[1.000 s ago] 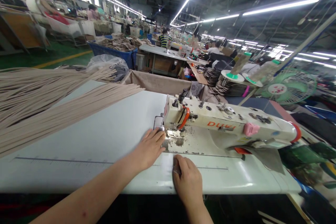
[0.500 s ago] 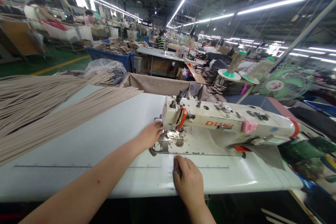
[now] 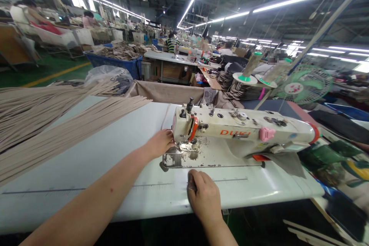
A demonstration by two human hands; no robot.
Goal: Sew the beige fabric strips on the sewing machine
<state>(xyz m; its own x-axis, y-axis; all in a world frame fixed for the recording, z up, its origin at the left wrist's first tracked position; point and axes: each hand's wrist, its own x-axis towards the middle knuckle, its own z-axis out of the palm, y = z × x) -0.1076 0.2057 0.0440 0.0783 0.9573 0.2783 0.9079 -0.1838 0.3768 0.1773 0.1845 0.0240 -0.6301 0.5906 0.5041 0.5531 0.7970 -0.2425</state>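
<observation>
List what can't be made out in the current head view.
All in the head view:
- Left hand: fingertips partly hidden at the end of the sewing machine; grip unclear.
- Right hand: palm hidden by its own curled fingers; can't tell what it holds, if anything.
- Fabric strips: far-left ends cut off by the frame's left edge.
- Green bundle, at right: too blurred to identify.

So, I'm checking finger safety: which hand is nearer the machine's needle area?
Left. The left hand is close beside the needle area, on its left; the right hand is farther, toward the table edge.
</observation>
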